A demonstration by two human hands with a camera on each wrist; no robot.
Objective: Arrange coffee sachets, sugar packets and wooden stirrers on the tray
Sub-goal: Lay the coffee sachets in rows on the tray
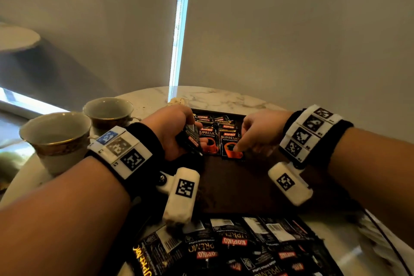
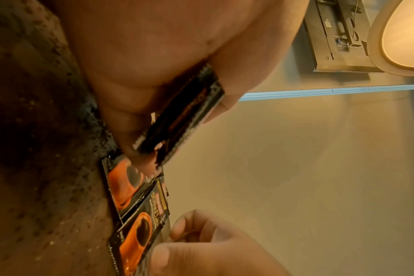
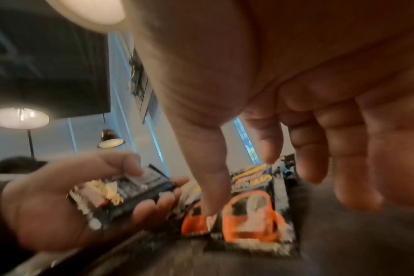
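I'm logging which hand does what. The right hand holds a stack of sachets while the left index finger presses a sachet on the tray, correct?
No, the hands are swapped. The left hand grips the stack of sachets, and the right hand presses its index finger on a sachet lying on the tray. The head view shows it.

A café-like lounge: marble table [image 1: 224, 98], gilt teacups [image 1: 56, 134], pendant lamps [image 3: 111, 142], roller blinds [image 1: 291, 29].
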